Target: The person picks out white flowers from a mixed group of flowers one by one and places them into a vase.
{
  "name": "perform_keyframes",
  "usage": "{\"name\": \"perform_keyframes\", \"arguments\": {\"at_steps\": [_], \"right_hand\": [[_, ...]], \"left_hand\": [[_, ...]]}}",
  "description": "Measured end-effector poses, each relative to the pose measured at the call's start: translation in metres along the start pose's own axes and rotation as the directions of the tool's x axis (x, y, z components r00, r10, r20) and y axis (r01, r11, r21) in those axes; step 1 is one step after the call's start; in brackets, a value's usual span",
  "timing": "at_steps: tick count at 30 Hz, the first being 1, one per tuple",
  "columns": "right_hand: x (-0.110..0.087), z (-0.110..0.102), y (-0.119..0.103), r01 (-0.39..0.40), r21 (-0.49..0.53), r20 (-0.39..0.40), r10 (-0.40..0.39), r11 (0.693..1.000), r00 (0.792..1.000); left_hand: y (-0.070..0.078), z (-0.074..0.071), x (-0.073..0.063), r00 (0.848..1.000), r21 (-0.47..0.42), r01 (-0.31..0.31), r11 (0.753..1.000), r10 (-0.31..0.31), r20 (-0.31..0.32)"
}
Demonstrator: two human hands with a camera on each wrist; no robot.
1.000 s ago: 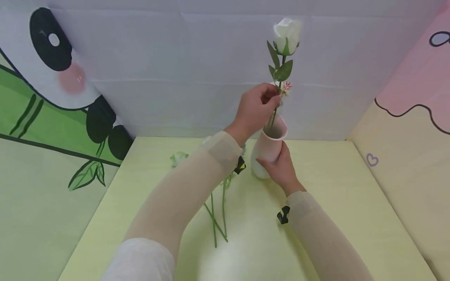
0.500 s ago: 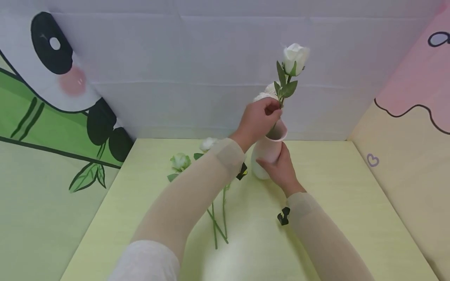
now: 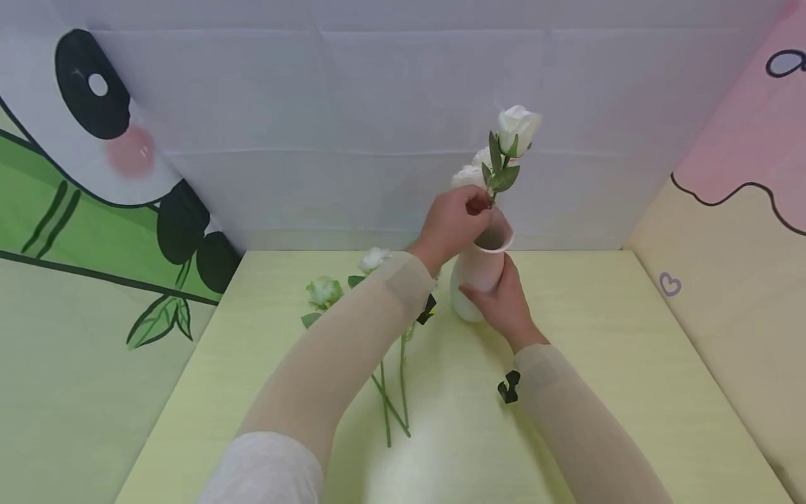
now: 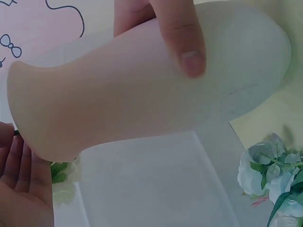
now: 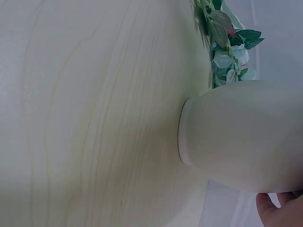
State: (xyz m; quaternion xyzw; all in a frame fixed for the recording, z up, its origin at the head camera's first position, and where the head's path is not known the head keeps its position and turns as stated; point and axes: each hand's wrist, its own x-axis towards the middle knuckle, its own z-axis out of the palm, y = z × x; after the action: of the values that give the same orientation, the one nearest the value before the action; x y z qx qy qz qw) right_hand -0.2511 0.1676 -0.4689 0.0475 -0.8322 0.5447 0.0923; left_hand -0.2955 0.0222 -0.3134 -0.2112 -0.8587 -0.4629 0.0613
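The left hand (image 3: 452, 220) pinches the thin green stem of a white rose (image 3: 518, 131), thumb against fingertips; the rose, with layered petals and pointed leaves, is upright above the rim of a vase (image 3: 480, 269). The stem's lower end is hidden. The right hand (image 3: 504, 304) grips that smooth, pale vase round its swelling body, below a flared lip. Flowers (image 3: 323, 292) with ruffled heads and slim, crossing stems lie on the wood-grained table (image 3: 604, 336).
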Motion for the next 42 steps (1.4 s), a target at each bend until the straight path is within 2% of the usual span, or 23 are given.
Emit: {"name": "perform_keyframes", "arguments": {"at_steps": [9, 17, 23, 35, 42], "right_hand": [[0.002, 0.000, -0.002, 0.002, 0.000, -0.006, -0.002, 1.000, 1.000], [0.003, -0.001, -0.004, 0.004, -0.002, 0.002, -0.004, 1.000, 1.000], [0.003, 0.000, -0.006, 0.001, 0.000, -0.001, -0.001, 1.000, 1.000], [0.000, 0.000, -0.006, -0.012, -0.004, -0.003, 0.012, 1.000, 1.000], [0.000, 0.002, -0.002, -0.016, -0.001, -0.003, 0.016, 1.000, 1.000]], "left_hand": [[-0.003, -0.001, 0.001, 1.000, 0.046, -0.008, 0.999, 0.008, -0.005], [-0.004, -0.001, -0.001, 1.000, 0.028, 0.026, 0.999, -0.026, -0.004], [-0.007, -0.003, -0.002, 1.000, 0.003, 0.017, 1.000, -0.017, -0.021], [-0.013, -0.018, -0.009, 0.999, -0.049, 0.003, 0.999, -0.005, -0.048], [-0.018, -0.029, -0.013, 0.998, 0.008, -0.015, 1.000, 0.015, -0.058]]}}
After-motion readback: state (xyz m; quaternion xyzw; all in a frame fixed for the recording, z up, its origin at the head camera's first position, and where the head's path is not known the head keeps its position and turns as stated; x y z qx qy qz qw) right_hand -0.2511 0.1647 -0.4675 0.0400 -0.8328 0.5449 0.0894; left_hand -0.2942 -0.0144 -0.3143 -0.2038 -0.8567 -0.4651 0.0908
